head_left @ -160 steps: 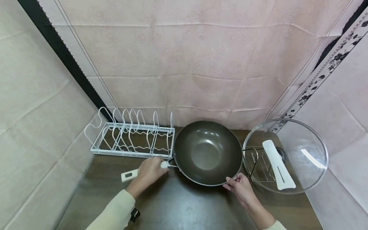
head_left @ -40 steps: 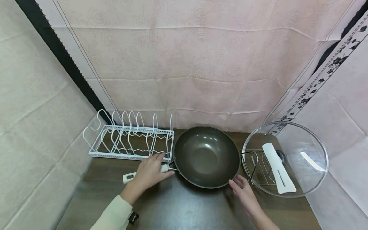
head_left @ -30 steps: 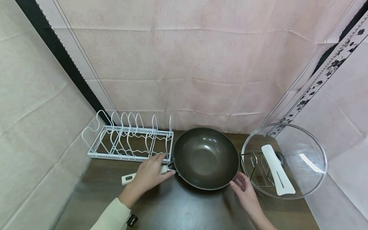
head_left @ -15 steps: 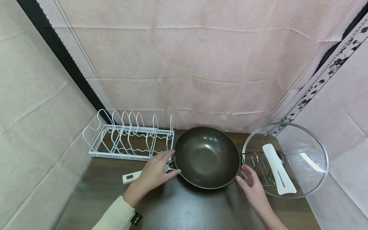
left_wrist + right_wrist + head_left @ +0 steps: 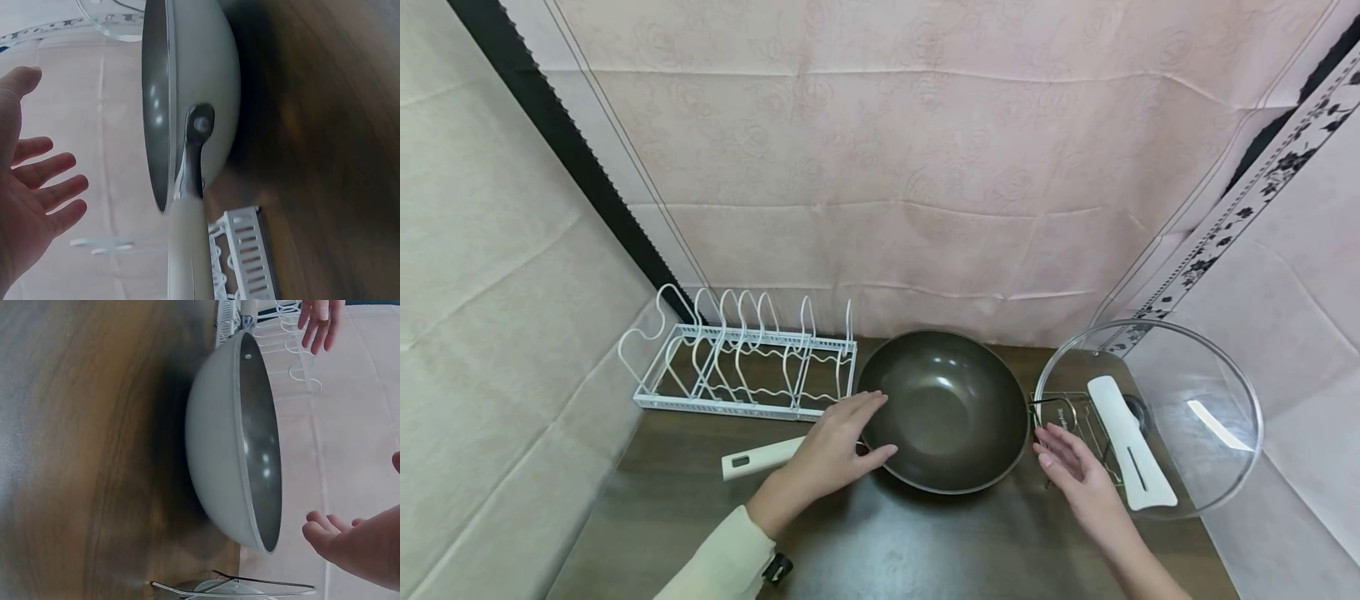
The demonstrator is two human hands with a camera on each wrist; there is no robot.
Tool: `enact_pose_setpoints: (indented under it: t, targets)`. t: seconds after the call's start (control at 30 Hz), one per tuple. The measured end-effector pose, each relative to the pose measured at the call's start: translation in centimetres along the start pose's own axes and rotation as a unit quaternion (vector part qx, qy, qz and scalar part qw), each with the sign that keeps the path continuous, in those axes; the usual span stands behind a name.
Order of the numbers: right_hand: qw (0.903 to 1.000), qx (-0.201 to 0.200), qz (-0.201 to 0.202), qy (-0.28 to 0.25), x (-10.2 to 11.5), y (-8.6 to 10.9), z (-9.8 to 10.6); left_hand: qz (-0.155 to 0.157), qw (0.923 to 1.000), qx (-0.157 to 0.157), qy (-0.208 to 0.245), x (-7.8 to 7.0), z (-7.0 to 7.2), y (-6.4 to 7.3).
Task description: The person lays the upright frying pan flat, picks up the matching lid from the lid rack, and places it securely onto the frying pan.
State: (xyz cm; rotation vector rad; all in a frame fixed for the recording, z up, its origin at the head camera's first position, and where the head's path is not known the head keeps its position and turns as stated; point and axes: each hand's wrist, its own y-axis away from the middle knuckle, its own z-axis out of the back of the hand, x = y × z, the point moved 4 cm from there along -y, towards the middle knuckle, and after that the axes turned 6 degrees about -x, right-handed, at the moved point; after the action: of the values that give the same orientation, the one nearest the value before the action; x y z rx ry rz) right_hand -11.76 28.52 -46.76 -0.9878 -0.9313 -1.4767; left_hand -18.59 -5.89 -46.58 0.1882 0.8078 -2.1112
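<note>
A dark wok (image 5: 943, 408) with a pale outside and a white handle (image 5: 762, 459) sits on the wooden table. My left hand (image 5: 831, 450) hovers above the join of handle and rim with fingers spread; the left wrist view shows it apart from the wok (image 5: 209, 69). My right hand (image 5: 1086, 483) is raised to the right of the wok, fingers loosely bent and holding nothing. It is nearest to the glass lid (image 5: 1221, 375), which leans in a wire stand (image 5: 1097, 433). A white slotted turner (image 5: 1131, 446) stands at the lid.
A white wire dish rack (image 5: 722, 408) stands at the back left, close to the wok. Cloth-covered walls (image 5: 925, 167) close off the back and both sides. Brown wooden tabletop (image 5: 887, 550) lies in front of the wok.
Both hands have let go of the wok: the left from its handle, the right from its rim. The left hand has risen and shifted right; the right has moved right toward the lid.
</note>
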Motion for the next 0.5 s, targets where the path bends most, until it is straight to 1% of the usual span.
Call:
enact_pose_setpoints:
  t: [0.13, 0.33, 0.5]
  targets:
    - [0.9998, 0.013, -0.004, -0.011, 0.1, -0.1, 0.6, -0.016, 0.9998, 0.004, 0.007, -0.8, -0.8, -0.5]
    - [0.9984, 0.021, 0.037, -0.038, 0.1, -0.2, 1.2, -0.026, 0.9996, 0.011, 0.01, -1.3, -2.0, -1.3]
    - [0.9973, 0.028, 0.052, -0.043, 0.4, -0.3, 1.7, -0.035, 0.9993, 0.012, 0.004, -1.8, -2.9, -1.9]
